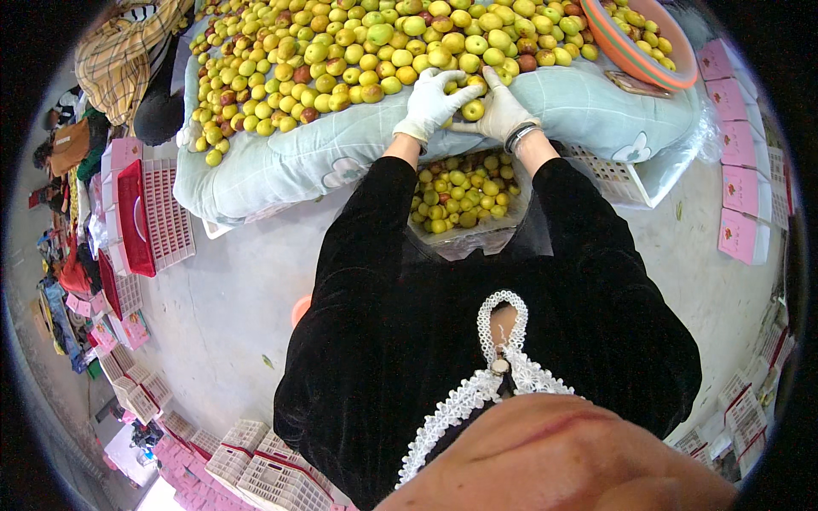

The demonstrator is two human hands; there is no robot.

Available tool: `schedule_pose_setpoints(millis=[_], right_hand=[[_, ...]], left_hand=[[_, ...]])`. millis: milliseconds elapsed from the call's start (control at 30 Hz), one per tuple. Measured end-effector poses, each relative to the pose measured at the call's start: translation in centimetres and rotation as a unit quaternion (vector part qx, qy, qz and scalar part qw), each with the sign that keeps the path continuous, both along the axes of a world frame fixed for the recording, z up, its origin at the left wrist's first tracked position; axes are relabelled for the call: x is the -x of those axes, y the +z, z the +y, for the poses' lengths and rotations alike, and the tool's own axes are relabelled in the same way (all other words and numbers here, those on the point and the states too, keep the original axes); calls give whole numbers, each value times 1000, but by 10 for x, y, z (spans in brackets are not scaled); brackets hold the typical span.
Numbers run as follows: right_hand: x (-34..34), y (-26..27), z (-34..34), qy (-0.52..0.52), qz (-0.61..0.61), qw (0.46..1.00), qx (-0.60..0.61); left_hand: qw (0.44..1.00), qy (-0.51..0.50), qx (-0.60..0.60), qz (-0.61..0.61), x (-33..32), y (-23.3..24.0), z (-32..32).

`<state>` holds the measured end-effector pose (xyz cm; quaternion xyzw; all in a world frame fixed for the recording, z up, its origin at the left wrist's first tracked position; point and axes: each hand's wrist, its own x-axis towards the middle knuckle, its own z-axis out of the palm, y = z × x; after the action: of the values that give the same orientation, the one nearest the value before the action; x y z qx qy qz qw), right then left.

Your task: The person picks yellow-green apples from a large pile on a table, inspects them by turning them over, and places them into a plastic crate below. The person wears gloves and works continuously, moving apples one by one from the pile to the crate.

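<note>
Many yellow-green and reddish jujubes (pixel 332 61) lie spread over a table padded with a pale green quilt (pixel 275 166). My left hand (pixel 429 105), in a white glove, curls around jujubes at the quilt's near edge. Facing it, my right hand (pixel 501 112), also gloved in white, cups the same small group from the right. Between the two hands a few jujubes (pixel 473 110) show; the fingers partly hide others. Directly below my hands stands a lined container (pixel 441 238) holding more jujubes, partly hidden by my sleeves.
An orange basin (pixel 684 75) with jujubes stands at the upper right, beside a phone-like flat object (pixel 638 84). White plastic crates (pixel 167 217) and pink boxes (pixel 741 185) line both sides. Stacked crates (pixel 275 479) stand at the lower left. A person in a checked garment (pixel 124 70) is at the upper left.
</note>
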<state>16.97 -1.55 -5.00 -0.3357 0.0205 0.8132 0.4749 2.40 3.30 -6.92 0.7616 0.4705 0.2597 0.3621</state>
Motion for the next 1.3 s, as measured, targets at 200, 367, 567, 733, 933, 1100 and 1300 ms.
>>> schedule_pose_setpoints(millis=[200,367,567,733,933,1100,1300], right_hand=[[-3,-1,-12,42,2,998,47],[9,-17,-46,15,82,996,10],[27,-34,-119,-5,141,989,45],[51,-59,-145,4,-54,957,283],[49,-64,-135,167,-522,837,11],[-5,7,-65,170,-612,727,-262],[-153,39,56,80,-850,496,-157]], left_hand=[[998,23,-47,-34,-7,11,-30],[993,56,-49,-94,-7,10,-80],[991,102,9,-81,4,-11,-161],[980,38,167,100,17,-51,-184],[938,-48,252,235,17,-90,-173],[982,-33,184,17,1,-39,-143],[973,-3,175,-152,-8,19,-93]])
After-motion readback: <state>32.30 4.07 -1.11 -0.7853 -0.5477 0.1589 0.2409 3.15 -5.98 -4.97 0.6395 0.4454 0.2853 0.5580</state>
